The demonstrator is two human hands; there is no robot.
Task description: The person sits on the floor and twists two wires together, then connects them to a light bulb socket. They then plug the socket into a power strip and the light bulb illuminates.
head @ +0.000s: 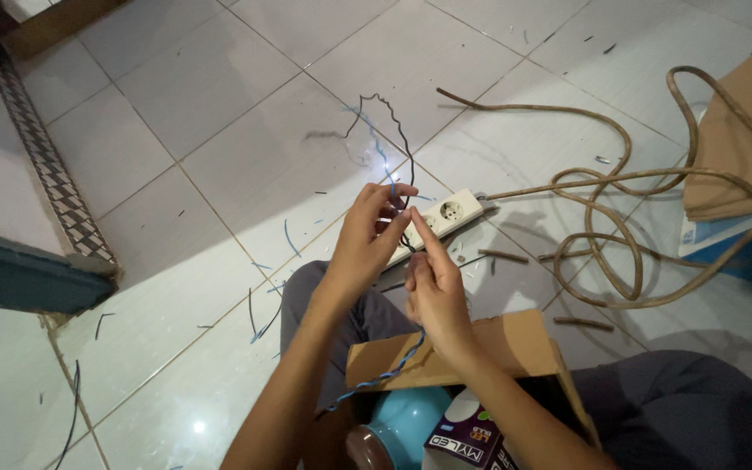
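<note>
My left hand [367, 239] pinches a thin twisted blue-and-black wire [382, 157] near its upper end, where the black strand loops up over the tiles. My right hand [433, 292] grips the same wire just below, forefinger pointing up toward the left fingers. The twisted wire runs down from my right hand across a cardboard box [515, 344] toward my lap. A white power strip [446, 216] lies on the floor right behind both hands.
A long tan cable [607, 187] from the strip coils over the white tiled floor [219, 104] at right. Brown cardboard [741, 139] on a blue box sits far right. Wire scraps litter the tiles. A teal round object [406, 422] and a small dark carton [467, 439] lie in the box.
</note>
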